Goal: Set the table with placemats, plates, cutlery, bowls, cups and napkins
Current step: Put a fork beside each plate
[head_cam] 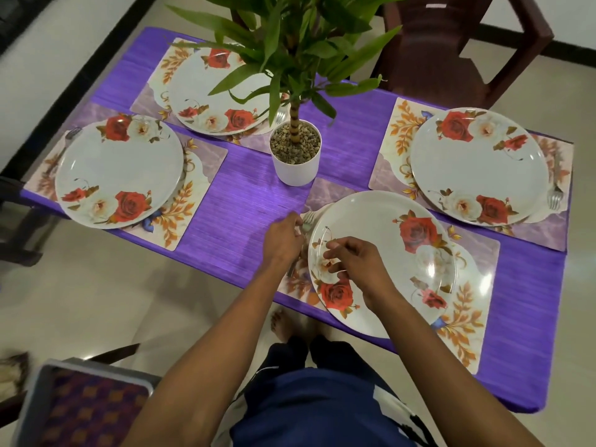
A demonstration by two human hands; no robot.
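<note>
The left hand [283, 241] grips one of four forks [309, 217]; the right hand [353, 264] hovers loosely open over one of four plates [387, 262].

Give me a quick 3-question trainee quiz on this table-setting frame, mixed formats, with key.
1. How many plates are on placemats on the table?
2. True or false: bowls and cups are already set out.
3. Multiple choice: the left hand is at which item? A) the potted plant B) a fork beside the nearest plate C) a napkin

Key:
1. Four, one per placemat.
2. False; only placemats, plates and forks show.
3. B. The left hand is at the fork on the plate's left edge, though its grip is not clearly visible; the right hand hovers over the plate with fingers loosely curled, holding nothing.
</note>
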